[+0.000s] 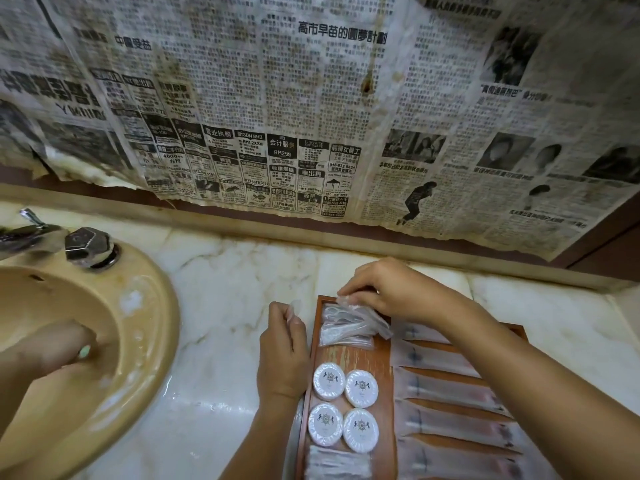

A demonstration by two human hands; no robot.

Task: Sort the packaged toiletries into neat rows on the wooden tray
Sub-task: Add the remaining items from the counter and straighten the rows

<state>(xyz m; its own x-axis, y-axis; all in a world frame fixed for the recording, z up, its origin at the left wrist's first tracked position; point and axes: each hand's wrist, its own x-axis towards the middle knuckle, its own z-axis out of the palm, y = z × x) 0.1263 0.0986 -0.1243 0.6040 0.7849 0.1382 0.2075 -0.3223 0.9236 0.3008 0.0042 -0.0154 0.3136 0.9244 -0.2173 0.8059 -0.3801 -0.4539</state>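
The wooden tray (349, 355) lies on the marble counter. At its far left corner is a small pile of clear packets (346, 332) with white items inside. My right hand (394, 292) reaches over the tray's far edge and pinches the top packet of that pile. My left hand (282, 351) hovers beside the tray's left rim, fingers curled, pinching a small clear packet (294, 308). Several round white soaps (329, 381) sit in two rows in the left half. Long translucent packets (450, 389) lie stacked in a column along the right half. More clear packets (337, 462) lie at the near left.
A beige sink (152, 323) with a chrome tap (91, 244) fills the left side. Another person's hand (52, 351) is inside the basin. Old newspaper (311, 116) covers the wall behind the marble counter (225, 306).
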